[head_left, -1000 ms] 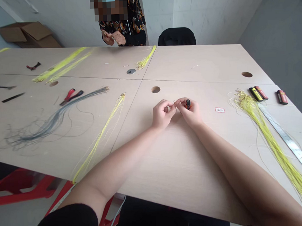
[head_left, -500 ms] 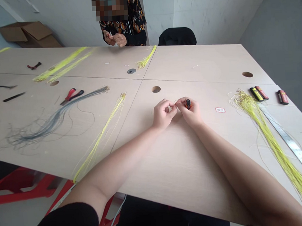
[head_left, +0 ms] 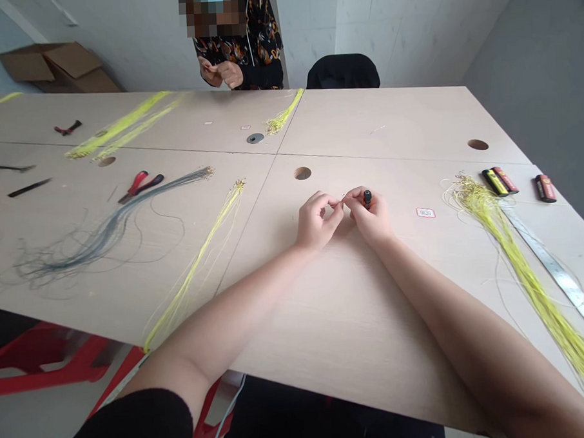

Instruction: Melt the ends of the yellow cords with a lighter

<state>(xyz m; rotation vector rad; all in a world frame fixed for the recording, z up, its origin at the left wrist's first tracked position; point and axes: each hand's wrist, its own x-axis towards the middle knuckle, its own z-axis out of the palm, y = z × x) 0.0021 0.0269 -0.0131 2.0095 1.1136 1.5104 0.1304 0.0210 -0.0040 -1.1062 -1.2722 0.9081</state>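
Note:
My left hand [head_left: 314,223] is closed in a pinch above the table, its thumb and forefinger meeting around a tiny golden hook [head_left: 343,196] that is barely visible. Its details are too small to make out. Touching it from the other side are the fingertips of my right hand [head_left: 369,214], also pinched. From the curled fingers of that hand sticks the round black end of a slim tool [head_left: 367,197]; the rest is hidden in the palm. To the right lies a bundle of yellow fishing lines [head_left: 521,267] with golden hooks at its top.
Left lie yellow lines [head_left: 197,255], a grey line bundle [head_left: 108,230], red-black pliers [head_left: 138,185] and a black knife-like tool [head_left: 29,187]. Right are a label [head_left: 425,212], a steel ruler [head_left: 550,259] and lighters [head_left: 545,188]. Across the table [head_left: 297,348], a person's hands [head_left: 222,73] work.
Both my hands stay nearly in place; the right fingers and the black tool end have shifted slightly right. The tiny golden piece between the fingertips shows less.

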